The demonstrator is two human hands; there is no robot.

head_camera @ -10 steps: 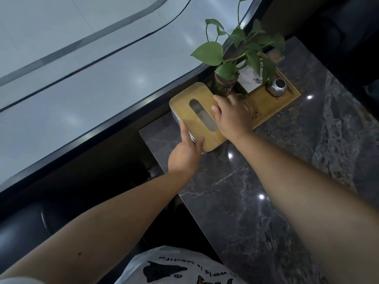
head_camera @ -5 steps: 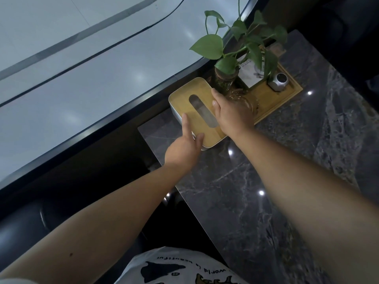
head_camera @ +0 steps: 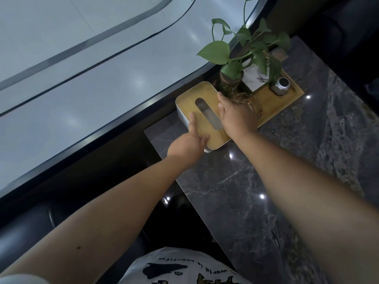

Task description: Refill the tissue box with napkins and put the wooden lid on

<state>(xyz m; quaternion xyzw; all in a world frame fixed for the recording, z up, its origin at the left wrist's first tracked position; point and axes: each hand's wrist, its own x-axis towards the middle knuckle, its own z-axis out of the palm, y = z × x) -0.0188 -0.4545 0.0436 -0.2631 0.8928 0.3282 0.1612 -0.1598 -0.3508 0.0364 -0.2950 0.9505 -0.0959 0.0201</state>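
Observation:
A white tissue box (head_camera: 181, 116) stands at the far left corner of the dark marble table (head_camera: 235, 191). Its wooden lid (head_camera: 202, 94) sits on top, with a long oval slot (head_camera: 208, 113) down the middle. My left hand (head_camera: 187, 144) grips the lid's near left edge, index finger flat on the wood and thumb at the near corner. My right hand (head_camera: 235, 117) clasps the right edge, thumb on top and fingers over the side. No napkins show through the slot or anywhere in view.
Right behind the box, a wooden tray (head_camera: 287, 100) carries a leafy plant (head_camera: 242, 52) in a glass jar (head_camera: 229, 83), a clear glass cup (head_camera: 253, 103), a white card (head_camera: 254, 79) and a small silver object (head_camera: 282, 86). A dark ledge and pale floor lie to the left.
Both hands stay on the lid's edges; the left index finger has slid a little farther along the wood. The view has shifted slightly.

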